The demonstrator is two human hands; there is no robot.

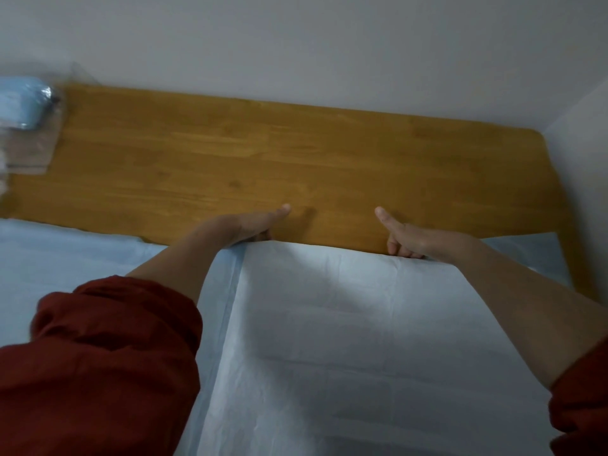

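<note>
At the top edge of the sheet: the left hand and the right hand each curl their fingers down over the hem of the white sheet. The fingertips are hidden behind the cloth, and both thumbs stand free, pointing up the headboard.
White sheet: spans between the two hands, its hem touching the lower part of the headboard. It lies over a pale blue sheet that shows to the left and at the far right.
Risk, slipping hold: with no thumb clamping the hem, a firm pull could draw the thin cloth out of the curled fingers.
Risk, skewed hem: a harder tug from one hand would probably set the edge crooked against the board.
Risk, lower layer: dragging the white sheet may ruck the blue one beneath.
Risk, knuckles: fingers pressed between cloth and wood could scrape or jam.
Surroundings: red sleeves bunched on the forearms; a plastic bag with blue contents at the headboard's left end, well apart; grey wall behind.
</note>
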